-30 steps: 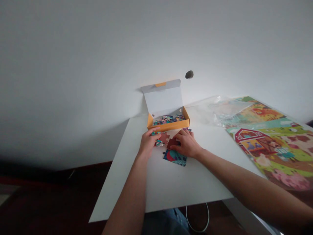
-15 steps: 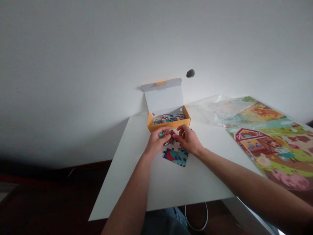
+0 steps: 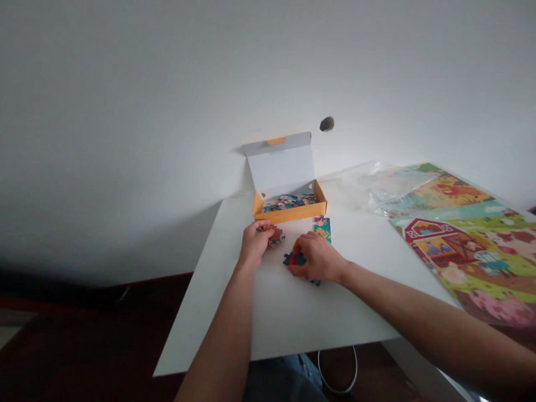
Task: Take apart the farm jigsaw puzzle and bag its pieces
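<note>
Puzzle pieces (image 3: 277,237) gripped in left hand (image 3: 253,244); right hand (image 3: 319,257), fingers curled over blue-red section (image 3: 288,259), cannot tell if gripping. White table (image 3: 276,318), pale wall (image 3: 146,111).

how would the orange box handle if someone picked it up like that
The orange box looks like thin card, so it's probably light and may flex if squeezed. Its raised lid would likely flop, since it seems hinged only along the back edge. The loose puzzle pieces inside could slide or spill if it tips, as the top is open.
</note>
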The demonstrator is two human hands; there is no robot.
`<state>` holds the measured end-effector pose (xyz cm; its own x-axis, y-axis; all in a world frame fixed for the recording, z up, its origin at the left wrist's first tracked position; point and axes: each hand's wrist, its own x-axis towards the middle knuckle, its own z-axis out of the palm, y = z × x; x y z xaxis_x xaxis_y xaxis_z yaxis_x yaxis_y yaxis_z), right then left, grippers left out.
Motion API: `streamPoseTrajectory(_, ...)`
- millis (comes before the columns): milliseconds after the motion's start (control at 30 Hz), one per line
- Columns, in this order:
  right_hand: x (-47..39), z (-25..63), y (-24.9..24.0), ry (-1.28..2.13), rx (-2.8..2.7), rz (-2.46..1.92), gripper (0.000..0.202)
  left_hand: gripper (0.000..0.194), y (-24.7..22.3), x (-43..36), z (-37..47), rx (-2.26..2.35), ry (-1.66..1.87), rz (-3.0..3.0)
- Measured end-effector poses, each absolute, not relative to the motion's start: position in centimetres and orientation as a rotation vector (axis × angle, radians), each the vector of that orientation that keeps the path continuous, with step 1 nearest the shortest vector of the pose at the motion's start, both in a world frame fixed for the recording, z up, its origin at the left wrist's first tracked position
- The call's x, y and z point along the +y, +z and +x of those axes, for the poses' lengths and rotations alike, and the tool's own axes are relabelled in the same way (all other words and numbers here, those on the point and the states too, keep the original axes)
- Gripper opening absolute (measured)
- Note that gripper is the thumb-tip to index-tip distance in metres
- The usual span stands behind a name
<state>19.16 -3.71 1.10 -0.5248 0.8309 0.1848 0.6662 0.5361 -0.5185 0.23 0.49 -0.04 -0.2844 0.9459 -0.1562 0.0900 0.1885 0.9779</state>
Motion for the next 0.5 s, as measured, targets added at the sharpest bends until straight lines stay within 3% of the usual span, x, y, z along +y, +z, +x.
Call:
streamPoseTrajectory(100,-3.5,19.1,1.0,0.573,-2.275,-1.263,0.02,0.039,0.5,0.1,0.4,1.508,1.11,1.07)
streamPoseTrajectory(267,-3.5,19.6,1.6,0.405,-2.31,-1.342,0.062,0.033,0.8,-0.2,0.5,1.443,1.06,1.179)
streamPoseTrajectory(500,-2.9,19.9,1.6,0.402,-2.337,-1.455,0.034,0.035,-0.1,0.3,-0.1,1.491,1.113,1.171)
